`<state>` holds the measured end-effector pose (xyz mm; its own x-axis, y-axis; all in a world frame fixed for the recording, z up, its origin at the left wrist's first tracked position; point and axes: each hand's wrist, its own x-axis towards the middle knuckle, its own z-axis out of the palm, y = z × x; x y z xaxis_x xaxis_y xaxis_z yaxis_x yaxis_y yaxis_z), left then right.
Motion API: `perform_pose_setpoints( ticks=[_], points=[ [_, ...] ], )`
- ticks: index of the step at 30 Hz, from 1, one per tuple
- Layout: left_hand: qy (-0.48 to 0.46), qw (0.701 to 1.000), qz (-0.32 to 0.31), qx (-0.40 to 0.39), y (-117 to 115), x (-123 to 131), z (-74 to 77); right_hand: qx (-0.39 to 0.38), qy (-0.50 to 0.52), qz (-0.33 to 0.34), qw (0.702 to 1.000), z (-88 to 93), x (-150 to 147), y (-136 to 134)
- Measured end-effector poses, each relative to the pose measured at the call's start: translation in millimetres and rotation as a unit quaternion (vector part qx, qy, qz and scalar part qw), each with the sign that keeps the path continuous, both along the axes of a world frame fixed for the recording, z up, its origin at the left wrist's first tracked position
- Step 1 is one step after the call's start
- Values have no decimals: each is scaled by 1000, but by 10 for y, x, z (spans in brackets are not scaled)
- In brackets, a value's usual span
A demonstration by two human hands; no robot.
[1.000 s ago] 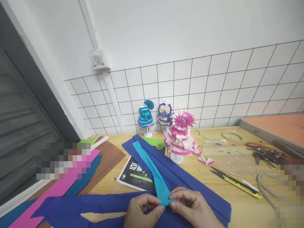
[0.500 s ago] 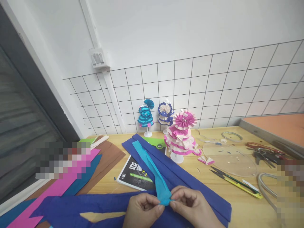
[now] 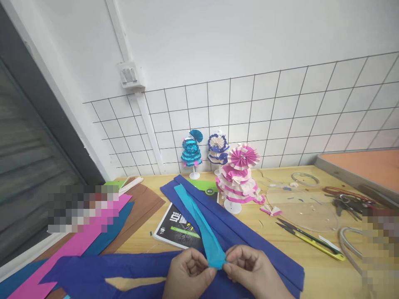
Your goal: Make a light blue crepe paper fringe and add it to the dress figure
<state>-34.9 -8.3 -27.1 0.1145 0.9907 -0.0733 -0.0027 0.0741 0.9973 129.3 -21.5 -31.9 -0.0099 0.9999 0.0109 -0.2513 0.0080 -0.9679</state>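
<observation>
My left hand (image 3: 186, 276) and my right hand (image 3: 252, 272) sit at the bottom middle of the view, fingers pinched together on the near end of a light blue crepe paper strip (image 3: 199, 222). The strip runs away from me to the upper left, lying on a long dark blue crepe paper sheet (image 3: 249, 243). Its near end is gathered into small folds between my fingertips. A second dark blue sheet (image 3: 109, 270) with a cut-out lies under my left hand.
Three paper dress models stand at the wall: teal (image 3: 191, 153), blue-white (image 3: 217, 148), pink-white (image 3: 237, 176). A booklet (image 3: 177, 228) lies under the paper. Snips (image 3: 307, 238), clear plastic rings (image 3: 304, 207), keys (image 3: 349, 201) lie right. Pink (image 3: 71, 249) and brown (image 3: 146, 205) paper lie left.
My fingers have worked the strip's near end into tighter gathers. The hands have shifted slightly right. The view has barely moved.
</observation>
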Motion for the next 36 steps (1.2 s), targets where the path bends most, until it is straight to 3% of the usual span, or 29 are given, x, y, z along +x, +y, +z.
perform_pose_setpoints(
  ticks=[6, 13, 19, 24, 31, 36],
  points=[
    [-53, 998, -34, -3, -18, 31, 59, -7, -19, 10, 1000, -10, -7, -14],
    [-131, 989, -68, -5, -52, 86, 59, -7, 0, 57, 998, 131, -34, -46],
    [-79, 995, -59, 19, -22, 70, -91, 2, 26, 89, 996, 90, -38, -69],
    [-37, 996, -55, 55, -45, 83, -89, 13, 22, 94, 995, 39, -33, -62],
    [60, 988, -17, 139, -75, 63, 13, 66, -177, 24, 982, 55, 26, -63],
    [164, 965, -23, 203, -59, 23, 65, 153, -270, 40, 950, 150, 61, -53]
  ],
)
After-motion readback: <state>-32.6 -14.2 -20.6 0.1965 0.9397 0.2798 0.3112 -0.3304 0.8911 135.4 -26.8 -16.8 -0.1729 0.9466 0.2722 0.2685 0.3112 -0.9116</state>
